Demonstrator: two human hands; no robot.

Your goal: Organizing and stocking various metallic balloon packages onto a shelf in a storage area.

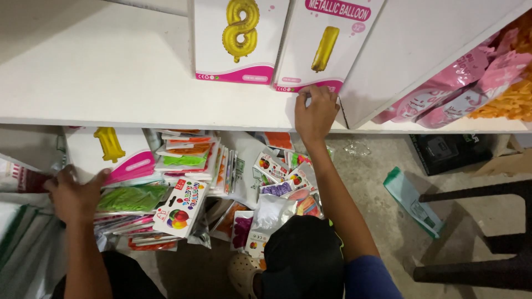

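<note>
My right hand [315,113] reaches up onto the white shelf [111,77]. Its fingertips are closed on the bottom edge of a white and pink pack with a gold stick-shaped foil balloon [327,47], which stands upright. My left hand [71,194] is low at the left, under the shelf. It grips the edge of a similar white and pink pack with a gold foil balloon [113,149], thumb on top. That pack lies on a pile of small colourful balloon packets [183,188].
A second upright pack with a gold looped foil balloon [239,39] stands left of the one at my right hand. Pink bags [460,83] and orange goods [512,102] fill the shelf's right side. On the floor are a green and white bag [413,202], a black box [449,152] and a black chair [487,232].
</note>
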